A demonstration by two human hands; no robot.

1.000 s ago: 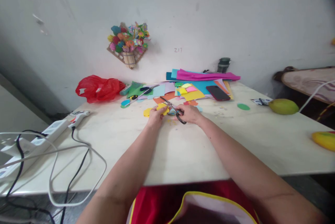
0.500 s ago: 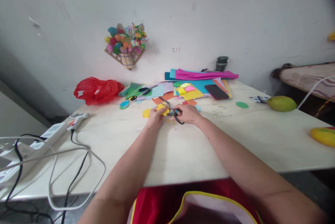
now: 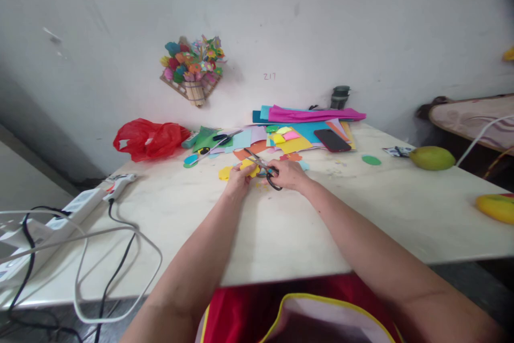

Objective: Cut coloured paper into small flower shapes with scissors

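Between the fingers of my left hand (image 3: 240, 181) is a yellow paper cutout (image 3: 249, 167) with a scalloped edge. My right hand (image 3: 289, 174) grips black-handled scissors (image 3: 274, 180), whose blades point up and left, close beside the yellow paper. Whether the blades touch the paper is hard to tell. Another yellow paper piece (image 3: 224, 173) lies just left of my left hand. Behind my right hand is an orange-red paper cutout (image 3: 290, 156). Small paper scraps (image 3: 263, 187) lie on the table under the scissors.
Coloured sheets (image 3: 299, 143) and a phone (image 3: 332, 140) lie behind my hands. A second pair of scissors (image 3: 221, 138) and a red plastic bag (image 3: 150, 138) are back left. At left are a glue gun (image 3: 120, 186), power strip (image 3: 76, 206) and cables. A green mango (image 3: 432, 158) sits right.
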